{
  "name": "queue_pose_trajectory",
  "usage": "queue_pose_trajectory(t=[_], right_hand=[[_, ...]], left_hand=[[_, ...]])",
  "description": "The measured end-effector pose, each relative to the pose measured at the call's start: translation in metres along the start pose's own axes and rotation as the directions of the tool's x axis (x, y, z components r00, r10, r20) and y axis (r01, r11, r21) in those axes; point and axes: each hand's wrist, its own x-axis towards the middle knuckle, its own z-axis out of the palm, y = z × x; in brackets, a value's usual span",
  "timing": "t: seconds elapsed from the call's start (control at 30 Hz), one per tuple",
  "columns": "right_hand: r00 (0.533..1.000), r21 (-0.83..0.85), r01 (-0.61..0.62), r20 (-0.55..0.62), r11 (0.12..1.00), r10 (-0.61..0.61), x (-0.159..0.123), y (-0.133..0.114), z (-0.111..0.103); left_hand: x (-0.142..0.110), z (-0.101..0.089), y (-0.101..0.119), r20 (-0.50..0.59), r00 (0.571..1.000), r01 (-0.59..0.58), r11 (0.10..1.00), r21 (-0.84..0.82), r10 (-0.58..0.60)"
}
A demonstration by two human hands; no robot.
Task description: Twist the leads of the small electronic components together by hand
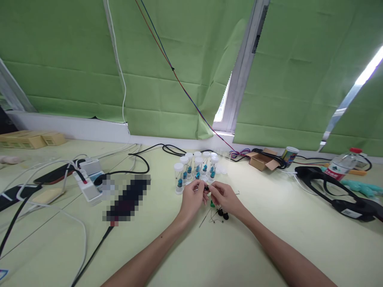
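Just in front of the white-capped clear tubes (198, 167), the left hand (193, 197) and right hand (225, 197) pinch a small black part (206, 187) between them; light, even fingertip pressure, low over the table (269, 235), should prevent slipping.

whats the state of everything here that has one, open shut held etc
left hand, fingers closed in a pinch
right hand, fingers closed in a pinch
black piece, held between the hands
vials, upright, capped, blue pieces inside
carton, flaps open
bottle, capped
power strip, plugs in
blinds, lowered
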Motion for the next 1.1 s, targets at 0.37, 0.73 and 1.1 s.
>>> queue_pose_trajectory(t=[0.37,0.73,1.1], right_hand=[[1.000,-0.097,-0.016,-0.020,0.995,0.015,0.0013,0.0011,-0.0008],[0.995,-0.020,-0.008,-0.103,1.000,0.006,0.0026,-0.0001,-0.0007],[0.992,0.019,0.054,-0.115,0.998,-0.051,-0.0004,-0.0051,-0.0017]], left_hand=[[0.0022,0.0009,-0.0026,0.013,1.000,-0.010,1.000,0.000,0.010],[0.0015,0.0008,0.0012,-0.033,0.999,0.001,1.000,-0.010,-0.001],[0.0029,0.0001,-0.0043,-0.041,0.999,-0.002,1.000,-0.028,0.001]])
